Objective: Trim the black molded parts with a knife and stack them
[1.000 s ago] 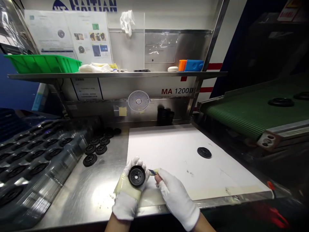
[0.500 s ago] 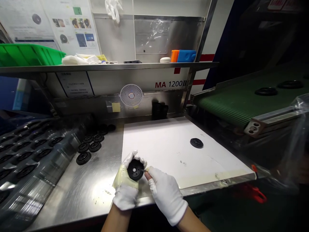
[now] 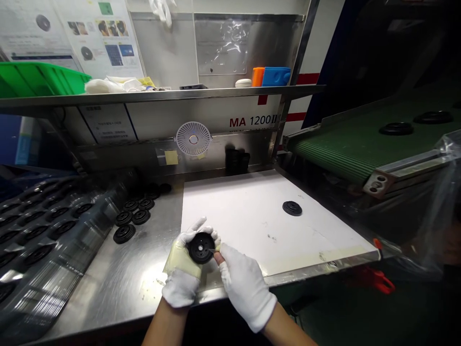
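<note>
My left hand (image 3: 183, 269), in a white glove with a yellowish palm, is closed around the rim of a round black plastic wheel-like part (image 3: 200, 255). The part is tilted so that its face, with a pale centre hole, shows towards me. My gloved right hand (image 3: 247, 286), with a bare thumb tip, pinches a small thin blade (image 3: 212, 250). Its tip reaches over the right side of the part's face; most of the tool is hidden in the fingers. A similar black part (image 3: 292, 208) lies on the white sheet (image 3: 237, 202) to the right.
Several black parts (image 3: 124, 233) lie on the metal bench (image 3: 108, 283) at left, beside stacked clear trays (image 3: 68, 269) holding more. Behind stand a small fan (image 3: 193, 139) and a shelf (image 3: 216, 93). A green conveyor (image 3: 338, 149) carries parts at right; red-handled scissors (image 3: 382, 281) hang below the edge.
Both hands and the held part have shifted slightly in view, along with the whole scene. The part's face has turned a little, and the blade tip now lies further over it.
</note>
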`<state>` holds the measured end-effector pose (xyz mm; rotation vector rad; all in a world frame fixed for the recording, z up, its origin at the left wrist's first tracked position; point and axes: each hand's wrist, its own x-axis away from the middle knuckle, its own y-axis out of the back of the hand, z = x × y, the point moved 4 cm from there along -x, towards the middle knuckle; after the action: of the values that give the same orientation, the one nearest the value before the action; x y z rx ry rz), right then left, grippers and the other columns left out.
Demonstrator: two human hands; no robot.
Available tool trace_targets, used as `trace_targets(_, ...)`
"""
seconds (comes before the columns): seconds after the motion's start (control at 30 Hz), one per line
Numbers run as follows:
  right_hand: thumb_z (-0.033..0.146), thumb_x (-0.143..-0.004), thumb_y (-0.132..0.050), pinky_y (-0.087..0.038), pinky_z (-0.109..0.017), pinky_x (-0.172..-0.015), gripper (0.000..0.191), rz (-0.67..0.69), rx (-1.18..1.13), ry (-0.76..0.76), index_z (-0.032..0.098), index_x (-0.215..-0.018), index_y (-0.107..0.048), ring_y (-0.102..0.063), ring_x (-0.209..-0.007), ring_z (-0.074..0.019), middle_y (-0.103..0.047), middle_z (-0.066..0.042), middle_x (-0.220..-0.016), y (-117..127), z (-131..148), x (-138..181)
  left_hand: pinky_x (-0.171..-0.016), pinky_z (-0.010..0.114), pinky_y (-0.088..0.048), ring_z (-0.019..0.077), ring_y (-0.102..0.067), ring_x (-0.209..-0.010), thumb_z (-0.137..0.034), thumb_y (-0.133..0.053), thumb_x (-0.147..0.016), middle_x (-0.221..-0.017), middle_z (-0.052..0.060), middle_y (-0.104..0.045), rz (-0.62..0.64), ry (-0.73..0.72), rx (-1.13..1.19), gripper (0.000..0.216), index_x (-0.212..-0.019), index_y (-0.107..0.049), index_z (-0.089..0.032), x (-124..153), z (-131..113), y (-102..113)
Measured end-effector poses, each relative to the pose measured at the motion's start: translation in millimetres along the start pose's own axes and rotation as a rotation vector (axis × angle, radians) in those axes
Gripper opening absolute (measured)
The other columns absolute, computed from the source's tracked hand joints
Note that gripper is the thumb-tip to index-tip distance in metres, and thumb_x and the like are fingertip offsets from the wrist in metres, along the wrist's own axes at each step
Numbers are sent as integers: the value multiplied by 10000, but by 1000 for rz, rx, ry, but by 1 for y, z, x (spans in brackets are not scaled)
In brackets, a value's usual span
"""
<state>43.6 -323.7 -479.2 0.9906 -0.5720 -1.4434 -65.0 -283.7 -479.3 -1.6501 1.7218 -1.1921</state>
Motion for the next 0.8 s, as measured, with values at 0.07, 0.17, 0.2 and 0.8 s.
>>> trace_targets(0.07,322,-937,-328,-285,-299,-592,240,-8,43,-11,247,-901,-553,-616,-702,-174,-676,-7,-799,1,-2,-1,-658,297,-526,163,-596,-690,-158,-548,-750,-724,42,-592,-14,-21,37,255,-992,-624,-128,-1,-1,-1)
trace_targets(0.17,311,-931,-345,-260,-300,-569,231,-24,73,-18,247,-852,-552,-604,-660,-163,-665,3,-752,-1,-2,1,-668,253,-517,119,-574,-652,-168,-596,-768,-682,8,-559,-50,-48,86,141,-904,-627,-150,-3,1,-2)
trace_targets(0.2,300,-925,-359,-253,-300,-565,215,-31,68,-19,249,-845,-552,-602,-653,-159,-663,9,-745,-3,0,2,-679,249,-518,115,-574,-653,-170,-610,-765,-682,4,-558,-50,-61,93,140,-904,-627,-158,-3,2,-3)
trace_targets(0.8,289,-927,-365,-232,-293,-563,222,-70,15,-48,245,-839,-564,-585,-617,-153,-662,8,-709,-9,8,11,-612,245,-519,117,-570,-609,-136,-591,-760,-644,11,-560,-87,-71,92,93,-845,-626,-143,-4,-1,-5)
